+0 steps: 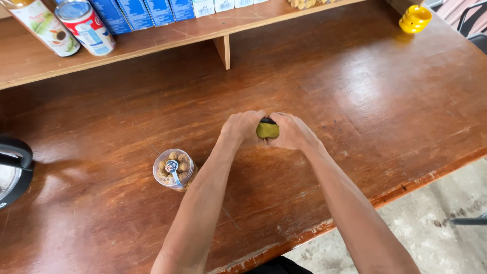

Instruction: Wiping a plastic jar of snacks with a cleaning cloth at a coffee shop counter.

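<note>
left hand: the left hand point(242, 127) rests on the wooden table point(355, 101), fingers curled tight against one side of a small olive-green packet point(267, 130)
right hand: the right hand point(292, 131) meets it from the other side, fingers bent and pinching the same packet, so both hands grip it together
packet: it sits between the two hands near the middle of the table, its green face showing and a dark strip at its top edge; most of it is hidden by the fingers
jar: an open clear plastic jar point(174, 169) of round brown snacks stands near the left forearm, apart from the hands, with a small spoon point(172, 167) lying in it
kettle: a black kettle point(12, 170) shows at the left edge, well apart from the hands
shelf: a low wooden shelf point(167, 35) runs along the back, bearing a bottle point(43, 23), a can point(86, 23) and a row of blue cartons point(137, 12)
far corner: a yellow ring-shaped object point(415, 19) sits at the table's far right
</note>
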